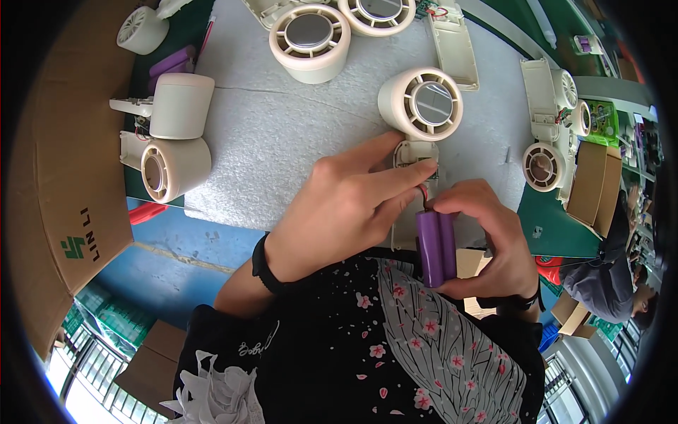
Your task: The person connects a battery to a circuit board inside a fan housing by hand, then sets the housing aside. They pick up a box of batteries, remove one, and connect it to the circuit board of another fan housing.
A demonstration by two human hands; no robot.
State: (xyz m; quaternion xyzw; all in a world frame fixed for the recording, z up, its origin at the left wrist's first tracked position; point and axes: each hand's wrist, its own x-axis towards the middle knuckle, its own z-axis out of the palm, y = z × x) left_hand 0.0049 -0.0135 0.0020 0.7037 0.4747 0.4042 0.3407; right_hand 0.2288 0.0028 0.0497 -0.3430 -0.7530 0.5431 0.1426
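My right hand [494, 240] is closed around a purple battery pack [436, 247] of two cylindrical cells side by side. Thin red and dark wires [424, 196] run from the pack's top toward an open off-white handle shell [418, 152]. My left hand [346, 201] grips that shell from the left. Its index fingertip presses on the shell's inner parts, and the thumb tip lies beside the wires. Past the shell is its round off-white head [420, 104], with a spoked rim and a mirror-like disc. My fingers hide part of the shell's inside.
Similar round heads [309, 42] stand at the back of a grey foam mat [275, 141]; more units [176, 169] lie at its left edge and others [544, 166] at the right. Purple cells [171, 62] sit back left. Cardboard boxes [78, 155] flank the bench. Another person [600, 290] is at far right.
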